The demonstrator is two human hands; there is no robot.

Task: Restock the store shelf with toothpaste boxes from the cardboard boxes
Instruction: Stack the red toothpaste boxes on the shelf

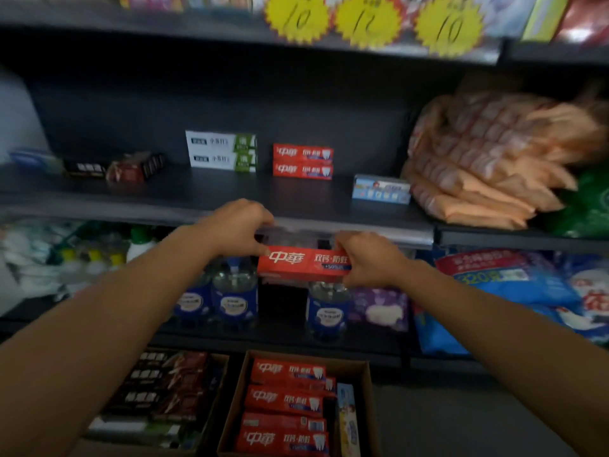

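behind right hand [367,260], red toothpaste box [301,262] end hidden.

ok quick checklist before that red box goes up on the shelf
1. Grip on the red box: left hand and right hand each hold an end. Ok.
2. Box level: slightly tilted, label facing out. Ok.
3. Target: red stack on the shelf, two boxes high, nothing on top. Ok.
4. Room beside the stack: gaps to the green-white boxes and the blue box. Ok.
5. Box height: below the shelf edge, must rise first. Not ok.
6. Supply: carton holds more red boxes. Ok.
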